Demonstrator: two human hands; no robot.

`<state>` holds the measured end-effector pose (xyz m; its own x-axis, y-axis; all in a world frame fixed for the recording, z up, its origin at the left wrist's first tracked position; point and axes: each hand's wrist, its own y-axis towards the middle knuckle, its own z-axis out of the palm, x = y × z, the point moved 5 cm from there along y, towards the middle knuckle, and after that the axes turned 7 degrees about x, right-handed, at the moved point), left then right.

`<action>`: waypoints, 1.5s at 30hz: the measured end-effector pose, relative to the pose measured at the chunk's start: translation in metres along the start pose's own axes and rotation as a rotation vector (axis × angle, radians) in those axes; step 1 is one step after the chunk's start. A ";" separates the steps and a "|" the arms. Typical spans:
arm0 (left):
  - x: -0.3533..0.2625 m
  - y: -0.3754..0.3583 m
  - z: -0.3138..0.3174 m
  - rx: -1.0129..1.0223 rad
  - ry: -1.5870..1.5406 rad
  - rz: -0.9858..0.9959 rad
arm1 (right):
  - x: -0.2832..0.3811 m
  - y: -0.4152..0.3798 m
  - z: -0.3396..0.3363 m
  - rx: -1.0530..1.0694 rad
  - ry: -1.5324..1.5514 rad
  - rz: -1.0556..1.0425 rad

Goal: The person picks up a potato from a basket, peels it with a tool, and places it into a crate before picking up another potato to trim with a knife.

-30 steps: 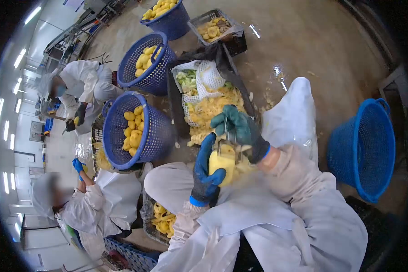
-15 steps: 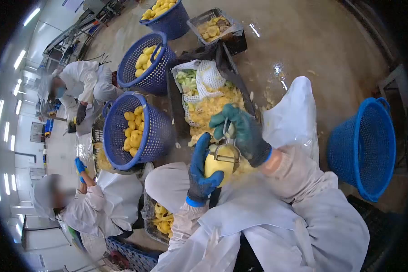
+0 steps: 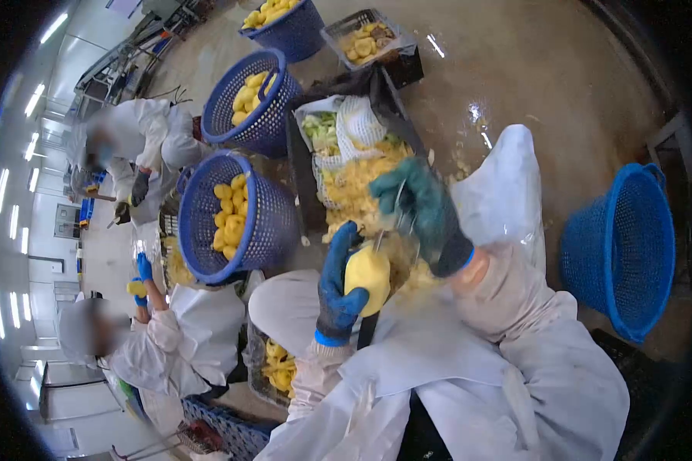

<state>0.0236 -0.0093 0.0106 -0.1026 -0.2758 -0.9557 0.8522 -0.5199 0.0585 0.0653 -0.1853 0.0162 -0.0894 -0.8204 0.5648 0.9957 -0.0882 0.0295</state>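
My left hand, in a blue glove, grips a smooth yellow peeled potato, with the thumb across its lower side. My right hand, in a green glove, is closed around a metal Y-shaped peeler, which is blurred by motion. The peeler is just up and right of the potato; whether its blade touches cannot be made out. Beyond my hands, a dark-lined crate holds pale yellow peelings, green scraps and white foam netting.
Blue baskets of yellow potatoes stand to the left and farther back. A crate of cut pieces lies beyond. On the right is a blue basket. Two people in white work at the left. Yellow peelings fill a tray near my knee.
My right hand and the peeler have moved off the potato's face, up and right. The potato has turned slightly in my left hand. A nearby person's blue-gloved hand now holds a yellow piece.
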 end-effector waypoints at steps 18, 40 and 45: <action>0.024 0.011 0.017 0.016 -1.046 -0.204 | 0.014 0.036 -0.019 -0.121 -0.279 -0.252; 0.027 0.006 0.008 -0.329 -0.929 -0.022 | -0.028 0.034 -0.106 -0.124 -0.276 -0.293; 0.028 0.009 0.012 -0.412 -0.817 0.039 | -0.007 -0.007 -0.003 -0.146 -0.247 -0.053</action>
<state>0.0227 -0.0313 -0.0121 -0.2673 -0.8550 -0.4445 0.9622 -0.2120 -0.1708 0.0591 -0.1810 0.0094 -0.1144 -0.6513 0.7501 0.9740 -0.2223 -0.0445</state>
